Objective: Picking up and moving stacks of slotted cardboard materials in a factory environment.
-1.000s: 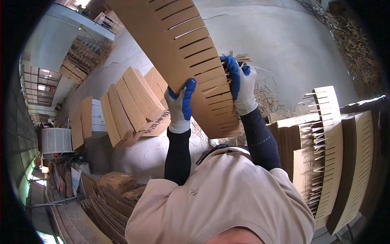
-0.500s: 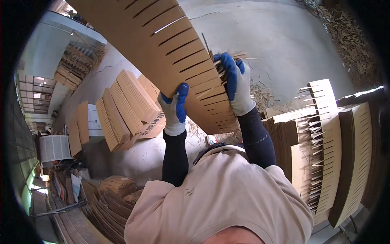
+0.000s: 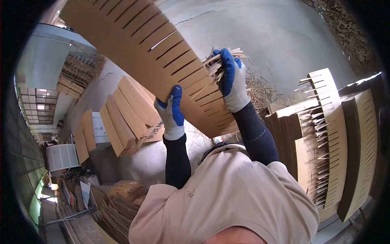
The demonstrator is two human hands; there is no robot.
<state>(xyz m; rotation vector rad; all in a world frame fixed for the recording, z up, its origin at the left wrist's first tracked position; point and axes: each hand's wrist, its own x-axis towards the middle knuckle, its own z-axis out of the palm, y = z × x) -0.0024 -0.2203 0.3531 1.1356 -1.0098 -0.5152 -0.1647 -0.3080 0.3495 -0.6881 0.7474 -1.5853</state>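
Person in tan T-shirt (image 3: 231, 191), dark sleeves, palm-dipped gloves in white and blue; hands apart, both occupied. Slotted cardboard panel (image 3: 142, 57) held in front of the body over the concrete floor (image 3: 284, 40), slanting from upper left down toward the waist, the row of narrow slots along its right-hand edge. Left hand (image 3: 172, 113) clamped on the panel's plain left edge, blue thumb laid over the upper face. Right hand (image 3: 233, 81) at the slotted edge, fingers curled round a bunch of thin cardboard strips (image 3: 214, 67); whether the fingertips also press the panel is hard to make out, being partly hidden. One pale strip lies across the panel's face; one slot higher up shows bright. Beyond the right wrist, a loose litter of strips (image 3: 262, 91) on the floor. To the right, stacked cardboard (image 3: 284, 136), with another slotted panel (image 3: 335, 134) on edge, strips poking from its slots, and a thick slotted stack (image 3: 361, 150) beside it. To the left, slotted bundles (image 3: 132, 110) lean at a tilt. Lower left, a pile of flattened brown cardboard (image 3: 115, 217).
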